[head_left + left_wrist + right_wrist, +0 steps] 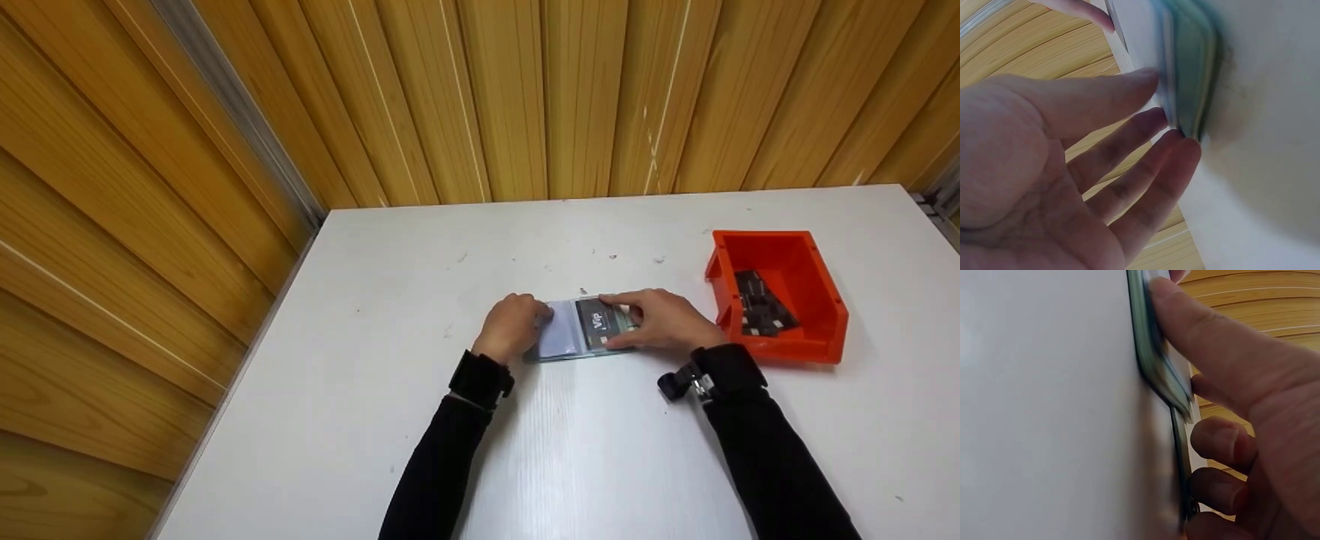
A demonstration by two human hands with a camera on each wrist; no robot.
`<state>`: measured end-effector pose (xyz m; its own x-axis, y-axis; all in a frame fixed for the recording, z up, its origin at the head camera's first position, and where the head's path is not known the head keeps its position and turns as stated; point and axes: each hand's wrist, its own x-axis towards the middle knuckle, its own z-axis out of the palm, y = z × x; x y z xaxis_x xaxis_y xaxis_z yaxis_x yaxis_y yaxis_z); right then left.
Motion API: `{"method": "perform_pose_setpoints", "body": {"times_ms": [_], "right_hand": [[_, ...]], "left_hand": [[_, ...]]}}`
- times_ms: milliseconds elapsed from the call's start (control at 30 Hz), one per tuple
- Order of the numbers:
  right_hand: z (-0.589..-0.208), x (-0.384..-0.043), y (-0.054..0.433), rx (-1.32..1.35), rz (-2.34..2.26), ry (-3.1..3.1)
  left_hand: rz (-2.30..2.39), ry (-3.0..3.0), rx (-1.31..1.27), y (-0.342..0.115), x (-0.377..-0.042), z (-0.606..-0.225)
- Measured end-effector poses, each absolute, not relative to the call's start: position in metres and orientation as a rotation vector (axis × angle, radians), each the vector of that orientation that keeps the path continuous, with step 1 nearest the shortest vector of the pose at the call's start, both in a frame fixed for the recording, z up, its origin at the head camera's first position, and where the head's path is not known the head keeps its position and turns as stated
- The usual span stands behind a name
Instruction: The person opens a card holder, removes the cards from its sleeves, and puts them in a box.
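An open card holder (556,341) with clear sleeves and a green cover lies on the white table. A black card (591,319) marked "VIP" lies on its right-hand page. My left hand (514,326) pinches the holder's left edge; in the left wrist view the thumb presses the sleeves and the fingertips meet the green cover (1190,62). From the right, my right hand (667,319) spans the black card between thumb at the lower edge and index finger at the upper edge. The right wrist view shows the thumb against the holder's green edge (1143,343), other fingers curled.
To the right on the white table (337,375) stands an orange bin (821,300) with several black cards (761,304) inside, close to my right hand. Wood-patterned panels (502,97) rise behind the table and along its left side.
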<state>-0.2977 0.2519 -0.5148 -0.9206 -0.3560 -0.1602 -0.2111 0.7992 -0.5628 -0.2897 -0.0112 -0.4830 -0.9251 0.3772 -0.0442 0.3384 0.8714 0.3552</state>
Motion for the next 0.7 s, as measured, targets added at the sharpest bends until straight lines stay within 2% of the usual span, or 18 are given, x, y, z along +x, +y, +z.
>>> {"method": "perform_pose_setpoints", "body": {"times_ms": [367,700], "right_hand": [[-0.516,-0.302,0.257,-0.469,-0.858,2.691],[-0.516,-0.302,0.258,-0.507,-0.900,2.722]], "left_hand": [[0.445,3.064,0.621,-0.006,-0.286,-0.482],[0.804,2.837,0.532,0.024,-0.285,-0.495]]}}
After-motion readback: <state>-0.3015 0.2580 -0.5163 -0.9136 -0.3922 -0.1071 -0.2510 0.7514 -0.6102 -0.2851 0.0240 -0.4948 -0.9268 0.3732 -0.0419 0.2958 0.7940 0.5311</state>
